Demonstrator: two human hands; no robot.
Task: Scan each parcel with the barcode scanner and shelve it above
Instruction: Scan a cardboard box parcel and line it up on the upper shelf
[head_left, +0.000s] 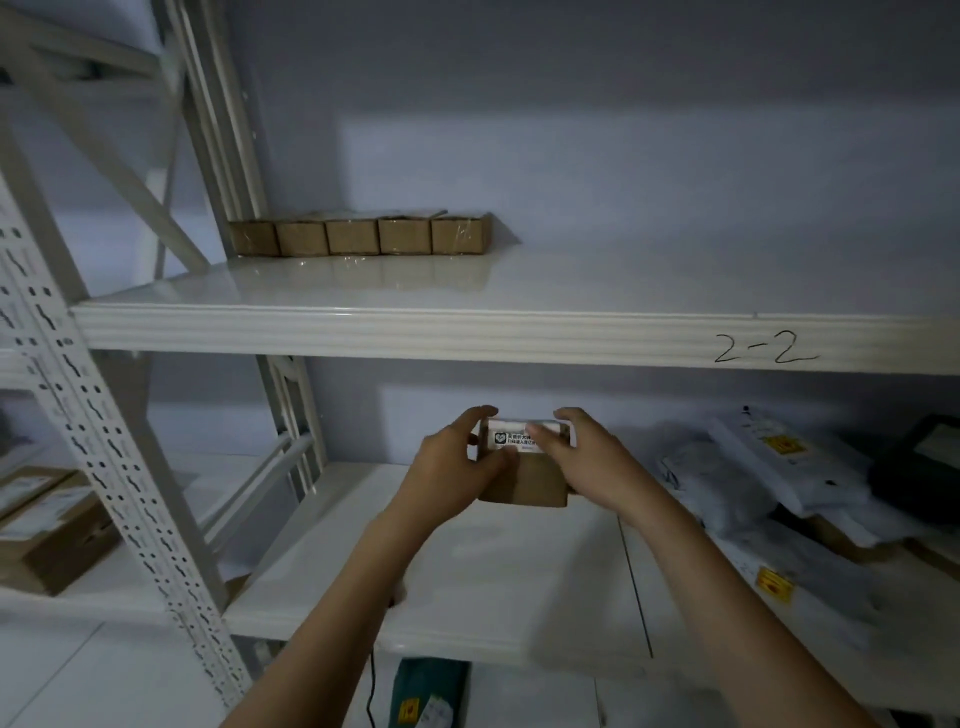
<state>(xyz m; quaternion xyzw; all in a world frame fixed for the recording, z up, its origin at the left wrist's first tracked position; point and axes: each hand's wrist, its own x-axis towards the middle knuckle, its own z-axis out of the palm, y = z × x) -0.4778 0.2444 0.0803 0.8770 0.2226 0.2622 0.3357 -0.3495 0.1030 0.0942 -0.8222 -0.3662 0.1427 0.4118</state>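
5 boxes (358, 236) sit shelved above; both hands (457, 467) grip 1 parcel (524, 467), fingers (563, 415) curled round it, more parcels (753, 478) waiting.

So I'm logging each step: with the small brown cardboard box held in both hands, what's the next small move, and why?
Probably lift the small brown cardboard box, gripped by left hand and right hand, onto the white shelf marked 2-2, beside the row of five brown boxes; it hangs below that shelf.
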